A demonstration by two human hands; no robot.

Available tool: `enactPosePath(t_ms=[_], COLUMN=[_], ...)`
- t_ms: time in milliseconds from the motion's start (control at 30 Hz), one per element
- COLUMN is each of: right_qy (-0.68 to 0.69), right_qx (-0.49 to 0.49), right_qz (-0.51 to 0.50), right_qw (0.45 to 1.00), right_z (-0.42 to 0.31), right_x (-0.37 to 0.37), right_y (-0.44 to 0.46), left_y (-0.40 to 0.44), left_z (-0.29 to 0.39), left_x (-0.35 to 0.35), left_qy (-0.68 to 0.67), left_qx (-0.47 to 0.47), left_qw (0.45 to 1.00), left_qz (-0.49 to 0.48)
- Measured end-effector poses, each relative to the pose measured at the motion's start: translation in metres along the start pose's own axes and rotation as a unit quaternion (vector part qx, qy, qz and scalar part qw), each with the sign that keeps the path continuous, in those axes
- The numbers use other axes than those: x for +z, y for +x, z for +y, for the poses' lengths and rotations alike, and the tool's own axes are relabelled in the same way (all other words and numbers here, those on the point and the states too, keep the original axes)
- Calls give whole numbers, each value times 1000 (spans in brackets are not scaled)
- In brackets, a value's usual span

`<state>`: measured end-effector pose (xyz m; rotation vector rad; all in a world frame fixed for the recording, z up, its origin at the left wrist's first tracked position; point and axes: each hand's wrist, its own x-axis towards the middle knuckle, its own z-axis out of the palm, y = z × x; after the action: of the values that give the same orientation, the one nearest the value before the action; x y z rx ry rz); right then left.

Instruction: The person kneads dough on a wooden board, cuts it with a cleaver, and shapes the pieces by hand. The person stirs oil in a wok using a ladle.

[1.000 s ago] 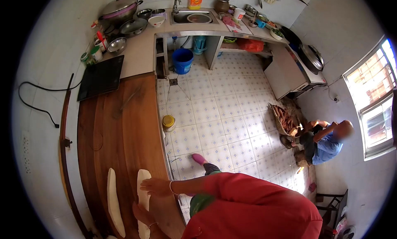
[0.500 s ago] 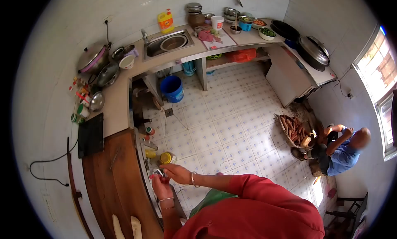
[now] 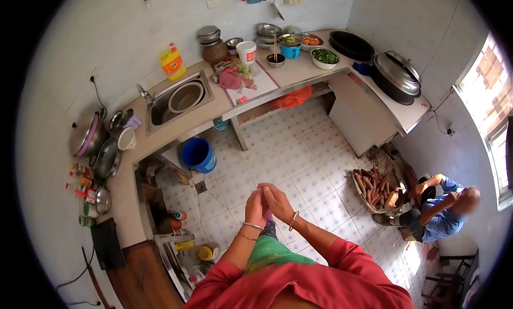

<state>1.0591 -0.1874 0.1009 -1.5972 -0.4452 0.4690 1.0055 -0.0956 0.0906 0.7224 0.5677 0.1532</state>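
The yellow-lidded jar (image 3: 206, 252) sits on the floor (image 3: 256, 162), at eight o'clock from the left hand (image 3: 256, 208) and right hand (image 3: 279, 203), which press together; whether anything lies between them I cannot tell. It looks stiff, smooth, possibly slippery; the body below the lid seems the best grip. Compared with half a second ago, the hands are farther from the table (image 3: 155, 282), towards two o'clock.

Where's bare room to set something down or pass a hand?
Free: the counter strip between the steel bowl and its front edge; floor tiles between the right hand and the basket. Crowded: that strip's wall side, with jars and a pan; right of the sink, with cutting board, white bucket, food bowls.
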Motion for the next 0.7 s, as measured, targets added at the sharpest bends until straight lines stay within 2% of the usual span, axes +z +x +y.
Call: enactPosePath(t_ms=[100,133,200,267,333,400,567,700], right_qy=[12,-4,-48,25,-19,18,72,97], right_qx=[-21,17,-27,11,10,23,57,84], right_qz=[38,54,106,111,157,201,295,320], right_qw=[999,998,993,993,987,979,951,939], right_z=[3,-2,8,9,0,-1,41,56], right_x=[-45,-64,-104,-145,-183,-222,-336,-427], right_y=[68,90,135,171,194,214,266,332], left_y=[82,104,160,209,251,292,388,467], left_z=[6,18,29,39,40,26,-25,-46], left_x=[41,65,94,134,171,204,274,332], left_qy=[14,39,46,61,91,97,150,137], left_qx=[-35,-55,-55,-56,-67,-102,-183,-149], left_qw=[997,996,989,987,984,974,949,961], left_qz=[-64,-62,-133,-137,-136,-176,-207,-187])
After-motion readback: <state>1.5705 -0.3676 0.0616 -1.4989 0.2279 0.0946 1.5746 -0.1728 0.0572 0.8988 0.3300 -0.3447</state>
